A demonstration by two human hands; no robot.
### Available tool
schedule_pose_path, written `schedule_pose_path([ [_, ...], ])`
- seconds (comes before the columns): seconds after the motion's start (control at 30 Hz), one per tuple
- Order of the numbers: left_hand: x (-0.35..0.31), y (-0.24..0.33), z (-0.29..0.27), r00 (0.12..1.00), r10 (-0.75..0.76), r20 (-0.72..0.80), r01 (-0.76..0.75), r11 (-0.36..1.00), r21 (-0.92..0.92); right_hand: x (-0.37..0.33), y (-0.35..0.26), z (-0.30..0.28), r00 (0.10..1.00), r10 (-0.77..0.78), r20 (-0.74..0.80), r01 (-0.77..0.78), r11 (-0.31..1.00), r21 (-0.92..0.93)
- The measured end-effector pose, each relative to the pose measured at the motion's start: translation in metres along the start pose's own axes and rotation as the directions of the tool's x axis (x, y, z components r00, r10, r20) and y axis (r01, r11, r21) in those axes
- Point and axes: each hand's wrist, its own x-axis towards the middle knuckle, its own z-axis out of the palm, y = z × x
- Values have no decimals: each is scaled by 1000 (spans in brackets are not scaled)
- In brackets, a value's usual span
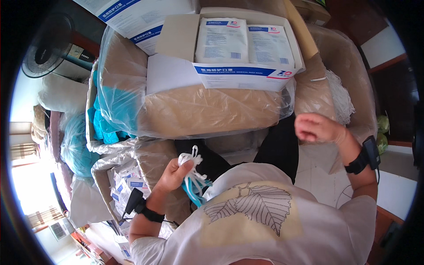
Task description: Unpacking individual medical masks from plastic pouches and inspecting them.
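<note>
The left hand (pixel 174 173) grips a bunch of masks (pixel 193 176), white loops and blue cloth, near the person's chest. The right hand (pixel 316 128), raised and loosely curled, holds nothing visible, below an open box (pixel 238 75) of white packets (pixel 221 40).

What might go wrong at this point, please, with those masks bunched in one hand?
The left hand grips the mask bundle mainly by tangled white ear loops, so one could probably snag or slip out. The right hand hangs in the air, giving no support. The open white box sits on soft plastic-wrapped bales and might tip.
</note>
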Motion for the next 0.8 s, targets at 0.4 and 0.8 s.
schedule_pose_path([
  [0.4, 25, 12, 31, 988, 139, 69, -121, 967, -226, 111, 5, 121, 871, -490, 49, 492, 867, -77],
  [0.8, 30, 1, 38, 990, 123, 74, -94, 945, -315, 109, 8, 135, 853, -466, 234, 455, 885, 103],
])
